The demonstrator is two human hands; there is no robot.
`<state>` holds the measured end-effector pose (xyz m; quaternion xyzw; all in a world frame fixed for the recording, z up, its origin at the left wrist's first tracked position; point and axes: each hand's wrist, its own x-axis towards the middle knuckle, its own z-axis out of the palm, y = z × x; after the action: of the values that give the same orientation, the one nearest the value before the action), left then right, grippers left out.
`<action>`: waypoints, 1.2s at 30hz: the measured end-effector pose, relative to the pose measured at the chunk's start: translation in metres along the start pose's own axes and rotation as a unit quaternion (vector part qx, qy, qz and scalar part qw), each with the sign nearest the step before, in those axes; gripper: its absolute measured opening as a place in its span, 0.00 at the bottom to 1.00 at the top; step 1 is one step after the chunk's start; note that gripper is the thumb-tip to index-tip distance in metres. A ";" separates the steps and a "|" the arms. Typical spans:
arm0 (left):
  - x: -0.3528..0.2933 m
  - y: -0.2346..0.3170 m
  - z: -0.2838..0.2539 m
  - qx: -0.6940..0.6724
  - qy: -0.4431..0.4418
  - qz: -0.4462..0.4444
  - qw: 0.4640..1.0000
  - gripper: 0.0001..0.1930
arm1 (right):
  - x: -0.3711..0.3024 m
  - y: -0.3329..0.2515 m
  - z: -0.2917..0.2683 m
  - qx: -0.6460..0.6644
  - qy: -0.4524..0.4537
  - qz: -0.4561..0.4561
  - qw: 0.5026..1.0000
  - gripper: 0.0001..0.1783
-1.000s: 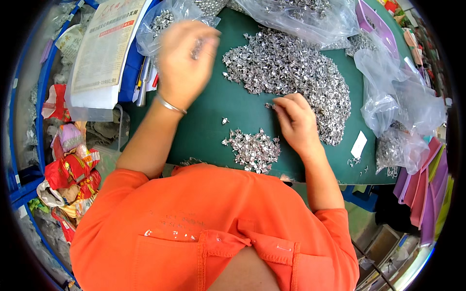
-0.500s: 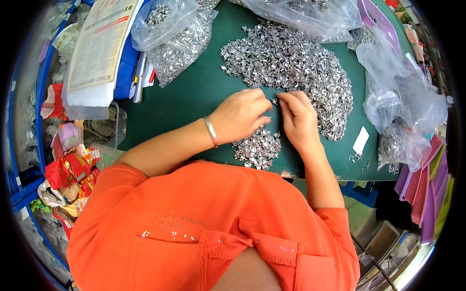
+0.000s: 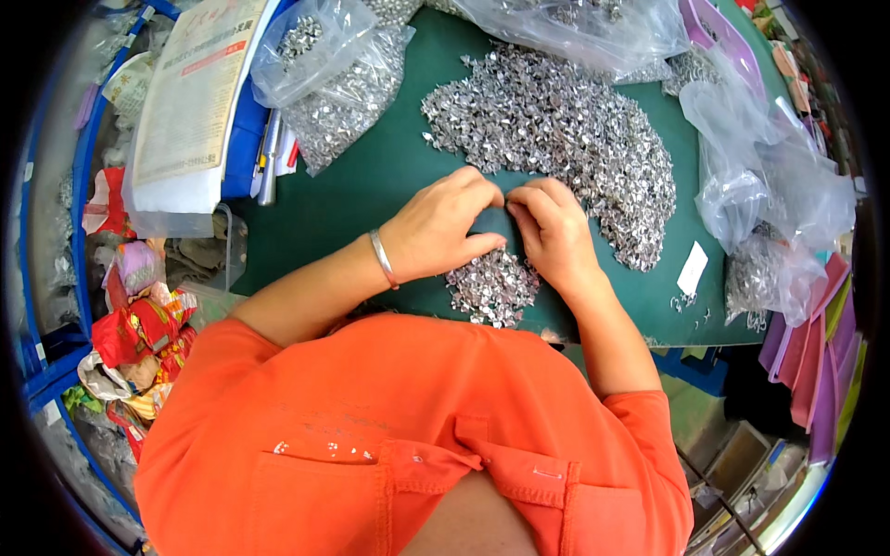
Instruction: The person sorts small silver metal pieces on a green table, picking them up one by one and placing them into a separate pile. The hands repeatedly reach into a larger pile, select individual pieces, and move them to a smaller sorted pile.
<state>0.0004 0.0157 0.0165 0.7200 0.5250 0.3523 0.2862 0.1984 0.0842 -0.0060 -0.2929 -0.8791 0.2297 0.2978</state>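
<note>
Over the green tabletop, my left hand (image 3: 440,222) and my right hand (image 3: 558,233) meet at the fingertips. My left fingers are bent together, while the thumb stretches apart from them at the top of a small heap of shiny metal pieces (image 3: 491,292). On my right hand, thumb and forefinger are pinched close to the left fingertips. Whatever lies between the fingertips is too small and hidden to make out. A much larger spread of small silvery metal pieces (image 3: 575,120) lies just beyond my hands, curving down on the right.
Clear plastic bags of metal pieces (image 3: 348,102) stand at the back left, near a blue holder (image 3: 243,139) with a newspaper (image 3: 190,102) and pens. A crumpled clear bag (image 3: 742,176), a purple tray (image 3: 732,42) and a white card (image 3: 692,269) are at the right.
My hands have come together at the fingertips; the right moved slightly left. A small metal piece seen at my right fingertips is now hidden. My left thumb has dropped toward the small heap.
</note>
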 end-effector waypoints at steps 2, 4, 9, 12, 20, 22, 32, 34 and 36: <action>-0.001 0.008 -0.001 -0.083 0.031 -0.068 0.994 0.09 | 0.006 -0.018 -0.005 0.141 -0.043 0.139 0.979 0.09; -0.001 0.010 -0.005 -0.087 0.070 -0.060 0.992 0.08 | 0.004 -0.027 0.000 0.364 -0.058 0.255 0.894 0.10; 0.011 -0.017 -0.046 0.134 0.260 0.117 0.949 0.06 | 0.021 -0.030 0.003 0.268 -0.017 0.151 0.951 0.15; 0.037 -0.041 -0.108 0.252 0.460 0.067 0.849 0.02 | 0.033 -0.021 0.005 -0.005 -0.028 -0.074 0.997 0.21; 0.036 -0.061 -0.139 0.309 0.437 0.055 0.843 0.04 | 0.023 -0.014 -0.010 -0.031 -0.117 -0.005 0.993 0.23; 0.038 -0.037 -0.110 0.245 0.419 0.102 0.868 0.05 | 0.017 -0.012 -0.009 -0.043 -0.084 -0.023 0.995 0.23; 0.007 -0.014 -0.012 0.035 0.062 0.039 0.997 0.05 | 0.001 -0.006 -0.021 0.038 0.010 0.071 0.997 0.08; 0.009 -0.015 0.003 0.034 0.058 0.043 0.997 0.04 | 0.004 -0.019 -0.009 0.023 -0.013 0.049 0.998 0.07; 0.011 -0.017 0.007 0.023 0.069 0.040 0.997 0.04 | 0.002 -0.018 -0.003 -0.019 -0.030 -0.017 0.999 0.09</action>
<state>-0.0016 0.0312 0.0015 0.7209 0.5221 0.4001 0.2184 0.1921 0.0732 0.0076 -0.2768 -0.8966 0.2161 0.2696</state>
